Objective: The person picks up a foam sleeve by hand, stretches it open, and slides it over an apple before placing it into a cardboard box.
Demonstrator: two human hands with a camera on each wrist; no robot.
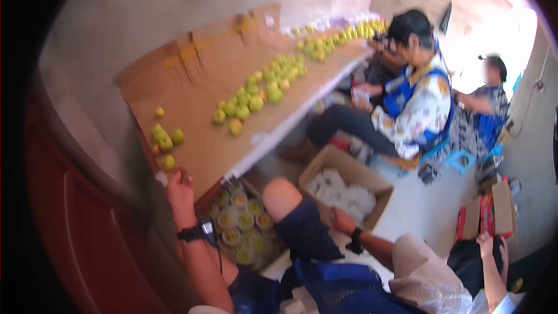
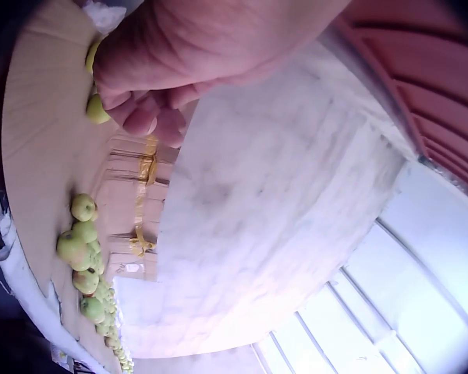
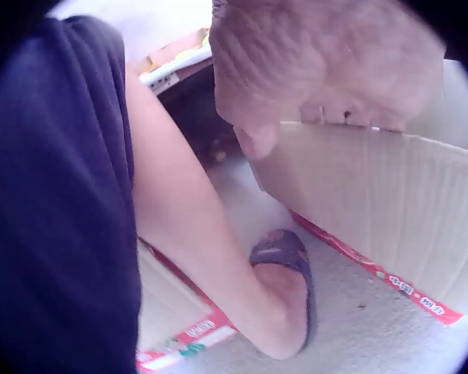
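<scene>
My left hand (image 1: 181, 189) is over the cardboard-covered table's near left corner, fingers loosely bent. A yellow-green apple (image 1: 168, 163) lies just beyond its fingertips, with several more behind it. In the left wrist view the same hand (image 2: 210, 54) partly covers two apples, and nothing shows between its fingers. Low on the other side, my right hand (image 1: 343, 221) grips the rim of an open carton (image 1: 378, 203). White wrapped pieces (image 1: 343, 192) lie inside that carton. In the right wrist view, the hand's fingers (image 3: 359, 109) bend at the carton's top edge.
A long row of apples (image 1: 256, 96) runs along the table. Under its edge stands a carton of apples in white wrapping (image 1: 241, 221). A seated person (image 1: 418, 99) works at the table's far side, another (image 1: 488, 99) behind. A red door (image 1: 75, 221) is at left.
</scene>
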